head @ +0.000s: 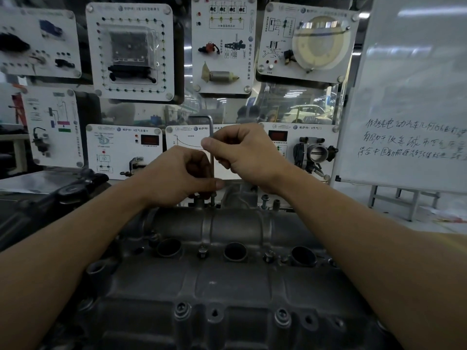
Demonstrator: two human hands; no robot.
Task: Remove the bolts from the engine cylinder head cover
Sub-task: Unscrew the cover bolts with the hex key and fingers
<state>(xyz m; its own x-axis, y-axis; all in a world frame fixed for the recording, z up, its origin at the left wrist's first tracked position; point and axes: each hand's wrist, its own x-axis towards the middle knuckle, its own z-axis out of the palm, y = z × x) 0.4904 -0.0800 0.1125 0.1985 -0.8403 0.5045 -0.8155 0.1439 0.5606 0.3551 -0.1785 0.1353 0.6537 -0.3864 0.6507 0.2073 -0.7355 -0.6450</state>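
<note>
A grey metal cylinder head cover (227, 284) fills the lower half of the view. An L-shaped hex key (211, 157) stands upright on a bolt (212, 198) at the cover's far edge. My right hand (242, 152) pinches the key's upper shaft. Lower down, my left hand (182, 176) is closed around the key just above the bolt. Another bolt (264, 199) sticks up at the far right edge. Two bolts (202, 251) (269, 256) sit between the round plug holes, and two more (182, 309) (282, 315) along the near edge.
Behind the engine stands a clear board with white training panels (222, 44) carrying car parts, including a throttle body (314, 152). A whiteboard (414, 97) with handwriting leans at the right. A black part (73, 190) lies to the left of the cover.
</note>
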